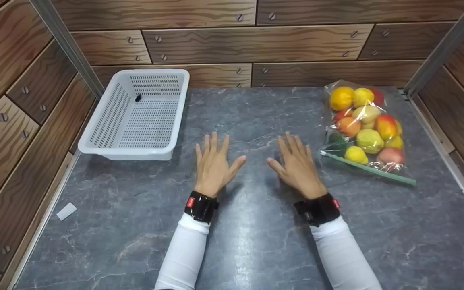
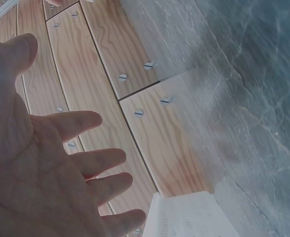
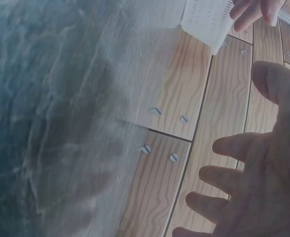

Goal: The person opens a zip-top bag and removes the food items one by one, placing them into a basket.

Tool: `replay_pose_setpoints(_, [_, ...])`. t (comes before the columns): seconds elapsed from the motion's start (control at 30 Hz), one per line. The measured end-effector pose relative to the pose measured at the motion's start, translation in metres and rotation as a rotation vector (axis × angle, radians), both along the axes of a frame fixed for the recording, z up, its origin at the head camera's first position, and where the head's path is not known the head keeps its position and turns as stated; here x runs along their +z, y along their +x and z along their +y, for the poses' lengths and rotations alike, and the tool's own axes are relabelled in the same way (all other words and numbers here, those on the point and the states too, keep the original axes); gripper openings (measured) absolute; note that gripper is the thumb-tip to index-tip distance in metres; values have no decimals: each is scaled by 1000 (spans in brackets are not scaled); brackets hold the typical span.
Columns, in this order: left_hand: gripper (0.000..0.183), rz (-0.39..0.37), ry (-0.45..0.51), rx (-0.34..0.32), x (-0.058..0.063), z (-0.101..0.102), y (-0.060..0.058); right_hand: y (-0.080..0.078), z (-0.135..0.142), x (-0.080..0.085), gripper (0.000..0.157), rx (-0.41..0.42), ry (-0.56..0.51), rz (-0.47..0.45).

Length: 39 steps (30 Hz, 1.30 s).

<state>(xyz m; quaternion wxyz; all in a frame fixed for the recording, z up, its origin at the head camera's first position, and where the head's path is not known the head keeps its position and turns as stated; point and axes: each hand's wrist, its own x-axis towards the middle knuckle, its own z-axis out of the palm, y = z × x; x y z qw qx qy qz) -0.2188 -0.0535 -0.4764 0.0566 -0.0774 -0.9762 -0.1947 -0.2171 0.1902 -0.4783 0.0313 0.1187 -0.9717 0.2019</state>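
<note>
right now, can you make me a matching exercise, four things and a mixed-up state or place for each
1. white basket
2. zip bag
3. left hand
4. paper scrap

A. fingers spread, holding nothing
B. near the table's left edge
C. filled with fruit
D. has a small black thing inside

Pairs: 1-D, 2-C, 3-A, 4-B

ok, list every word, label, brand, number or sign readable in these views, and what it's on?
Nothing readable.
Red tag on the left wrist strap: pale marks, too small and blurred to read.
Red tag on the right wrist strap: same, unreadable.
White slip, white basket, fruit bag: no lettering visible.
</note>
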Motion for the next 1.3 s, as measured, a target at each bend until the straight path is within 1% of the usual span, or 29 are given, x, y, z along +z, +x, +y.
replay_pose_setpoints(0.33, [86,-13,-3,1,1,-1,0,-4,14,9,78,-41,-17,-20])
replay_pose_setpoints(0.57, [85,-4,10,1,1,-1,1,-6,31,16,75,-75,-39,0])
replay_pose_setpoints(0.77, [85,-2,-14,1,1,1,1,-9,50,18,75,-120,-65,26])
replay_pose_setpoints(0.97, [84,8,-3,-2,0,1,1,-10,76,12,78,-173,-122,85])
replay_pose_setpoints(1.13, [85,-10,1,-6,1,2,2,-12,97,2,83,-208,-166,145])
replay_pose_setpoints(1.2, [85,-20,1,-7,1,2,2,-11,104,0,87,-226,-178,147])
replay_pose_setpoints(1.3, [86,-24,3,-8,1,2,2,-10,111,-1,95,-261,-186,127])
